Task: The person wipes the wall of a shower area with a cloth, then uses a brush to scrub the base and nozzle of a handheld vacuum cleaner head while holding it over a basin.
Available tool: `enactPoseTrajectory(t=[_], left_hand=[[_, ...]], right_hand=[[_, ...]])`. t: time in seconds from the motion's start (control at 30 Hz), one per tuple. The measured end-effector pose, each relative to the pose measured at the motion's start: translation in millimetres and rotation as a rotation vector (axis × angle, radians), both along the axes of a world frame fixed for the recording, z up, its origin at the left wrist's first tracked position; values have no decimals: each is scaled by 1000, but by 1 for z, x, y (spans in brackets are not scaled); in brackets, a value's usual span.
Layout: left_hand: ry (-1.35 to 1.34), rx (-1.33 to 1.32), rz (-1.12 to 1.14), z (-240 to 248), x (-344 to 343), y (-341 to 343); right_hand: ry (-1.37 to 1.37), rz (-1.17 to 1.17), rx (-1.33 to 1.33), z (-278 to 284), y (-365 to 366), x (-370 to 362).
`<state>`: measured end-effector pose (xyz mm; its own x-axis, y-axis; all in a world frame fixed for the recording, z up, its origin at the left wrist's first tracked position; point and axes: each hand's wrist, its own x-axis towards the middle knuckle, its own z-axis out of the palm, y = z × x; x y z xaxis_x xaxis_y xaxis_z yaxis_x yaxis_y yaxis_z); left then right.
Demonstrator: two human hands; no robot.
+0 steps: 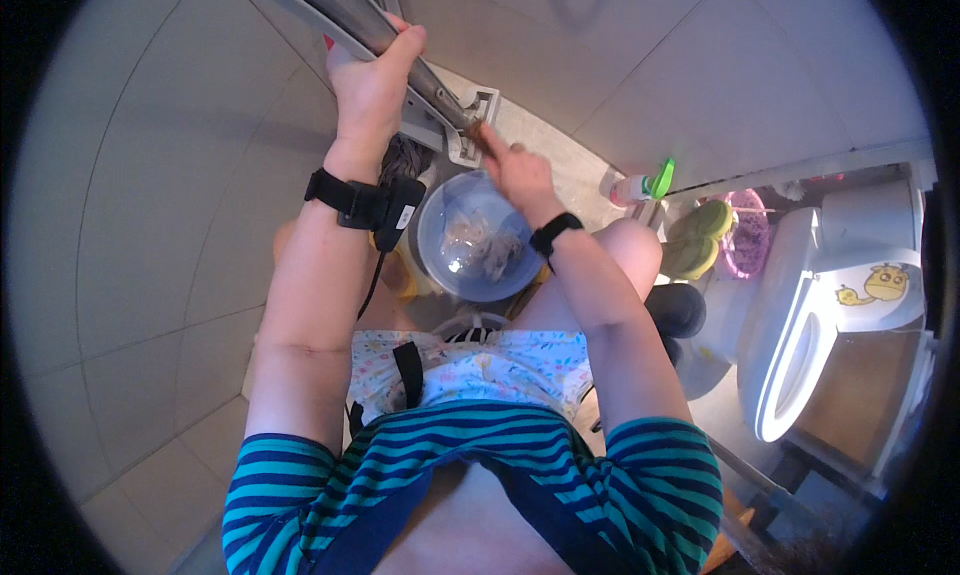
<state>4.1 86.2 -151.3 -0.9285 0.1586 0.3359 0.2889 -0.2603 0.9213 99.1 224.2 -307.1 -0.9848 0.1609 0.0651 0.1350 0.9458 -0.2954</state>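
The pole (350, 20), a grey metal mop handle, runs on a slant from the top edge left of centre down and to the right, ending at the mop head (455, 125), a pale plastic frame lying on the tiled floor (150, 225) at upper centre. That slant is its long axis, and both hands sit along it.

The left hand (375, 75) is the higher one, upper centre-left of the frame, with fingers wrapped shut round the pole from below. The right hand (515, 170) is lower and to the right, just past the pole's lower end. Its fingers are curled together and the fingertips touch the joint where pole meets mop head. Whether they pinch something small there I cannot tell; a brownish bit shows at the tips.

So the pole's end lies up and left of the right fingertips, touching them, while the left hand steadies the shaft further up.

Directly below the right hand, at frame centre, sits a bluish bowl (472, 240) with crumpled greyish stuff inside, between the person's knees.
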Motion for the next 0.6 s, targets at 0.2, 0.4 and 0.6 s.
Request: enactPoseTrajectory(t=[0.2,0.4,0.6], left_hand=[[-21,-17,34,3,4,11],[-21,-1,119,1,3,14],[-100,70,108,3,21,10]], right_hand=[[3,-30,-36,5,-2,0],[87,-9,-28,0,7,-2],[22,-119,-55,1,13,-14]])
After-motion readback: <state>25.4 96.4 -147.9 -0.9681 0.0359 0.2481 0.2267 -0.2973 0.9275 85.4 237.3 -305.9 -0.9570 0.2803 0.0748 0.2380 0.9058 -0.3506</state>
